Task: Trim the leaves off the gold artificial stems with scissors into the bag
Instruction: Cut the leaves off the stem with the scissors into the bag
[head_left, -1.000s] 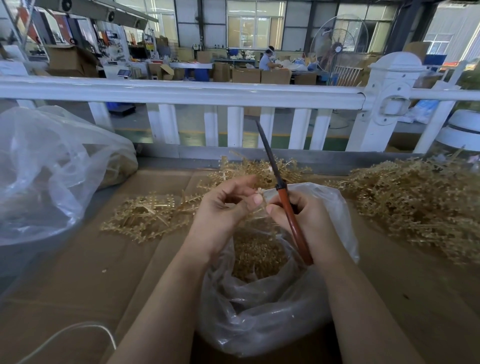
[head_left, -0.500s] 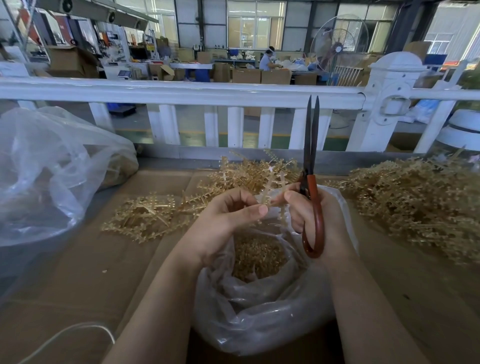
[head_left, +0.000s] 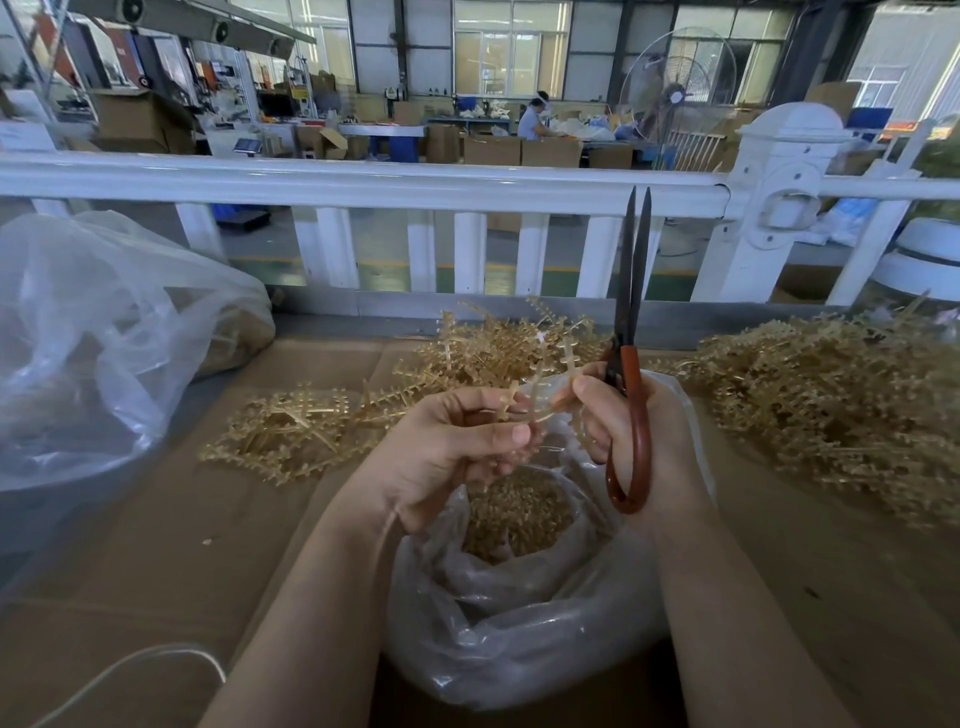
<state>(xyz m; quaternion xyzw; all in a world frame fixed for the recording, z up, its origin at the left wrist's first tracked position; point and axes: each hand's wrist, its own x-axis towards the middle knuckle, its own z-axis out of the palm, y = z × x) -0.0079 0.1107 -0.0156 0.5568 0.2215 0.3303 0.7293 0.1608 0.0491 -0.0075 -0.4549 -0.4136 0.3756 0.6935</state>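
Two hands are working over the open bag (head_left: 519, 649): left hand (head_left: 441, 447) pinching a gold stem (head_left: 540, 400), right hand (head_left: 623, 415) gripping upright scissors (head_left: 631, 364). Stem piles (head_left: 831, 405) are crowding the surface (head_left: 156, 545) beneath a white railing (head_left: 363, 182).

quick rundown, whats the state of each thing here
scissors: blades nearly closed, pointing up, in right hand
stem: held between both hands above bag
left hand: pinching stem
bag: open, trimmings inside
big bag: far left, crumpled
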